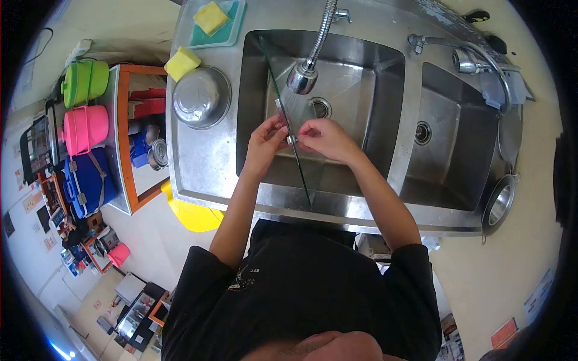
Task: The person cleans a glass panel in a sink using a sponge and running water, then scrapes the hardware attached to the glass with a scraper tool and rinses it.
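A thin glass panel with a dark green edge (300,165) stands on edge in the large steel sink (379,120). At its left side my left hand (265,142) has its fingers closed near a small metal fitting (291,139) on the panel. My right hand (328,139) pinches at the same fitting from the right side; what lies between its fingertips is too small to make out. Above both hands hangs a spray faucet head (302,78), with water seeming to come from it.
Left of the sink are an upturned metal bowl (201,97), a yellow sponge (182,63) and a plastic tray (235,24) holding another sponge. A smaller basin (448,132) with a curved faucet (481,51) lies to the right. A strainer (501,204) hangs at the right edge.
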Motion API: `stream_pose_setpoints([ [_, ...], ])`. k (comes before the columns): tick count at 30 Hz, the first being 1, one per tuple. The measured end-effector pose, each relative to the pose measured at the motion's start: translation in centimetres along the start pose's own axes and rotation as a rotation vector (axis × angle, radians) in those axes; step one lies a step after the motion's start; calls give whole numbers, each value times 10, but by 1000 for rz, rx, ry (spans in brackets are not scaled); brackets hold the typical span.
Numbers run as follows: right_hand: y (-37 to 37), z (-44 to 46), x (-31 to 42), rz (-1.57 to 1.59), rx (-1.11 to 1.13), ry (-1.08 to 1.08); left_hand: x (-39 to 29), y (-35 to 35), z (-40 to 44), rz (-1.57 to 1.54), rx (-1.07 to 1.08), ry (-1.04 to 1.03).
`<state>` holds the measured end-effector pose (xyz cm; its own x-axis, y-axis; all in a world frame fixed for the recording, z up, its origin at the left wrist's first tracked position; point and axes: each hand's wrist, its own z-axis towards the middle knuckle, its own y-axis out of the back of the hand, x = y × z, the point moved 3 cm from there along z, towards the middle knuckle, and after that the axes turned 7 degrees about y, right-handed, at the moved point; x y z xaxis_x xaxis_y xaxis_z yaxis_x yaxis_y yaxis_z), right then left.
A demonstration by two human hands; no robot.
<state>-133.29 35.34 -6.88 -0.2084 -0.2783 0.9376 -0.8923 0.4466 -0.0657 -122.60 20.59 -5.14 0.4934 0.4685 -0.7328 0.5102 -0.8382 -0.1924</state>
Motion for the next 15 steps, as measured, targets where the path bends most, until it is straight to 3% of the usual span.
stream_pose_setpoints([
  [3,3,-8,17,-228,-52,259,0,-2,0,4,-23,17],
  [9,7,-13,20,-505,-71,548,-1,-5,0,30,4,3],
  [15,0,-15,12,-354,-147,433,-2,-6,-1,8,-19,26],
])
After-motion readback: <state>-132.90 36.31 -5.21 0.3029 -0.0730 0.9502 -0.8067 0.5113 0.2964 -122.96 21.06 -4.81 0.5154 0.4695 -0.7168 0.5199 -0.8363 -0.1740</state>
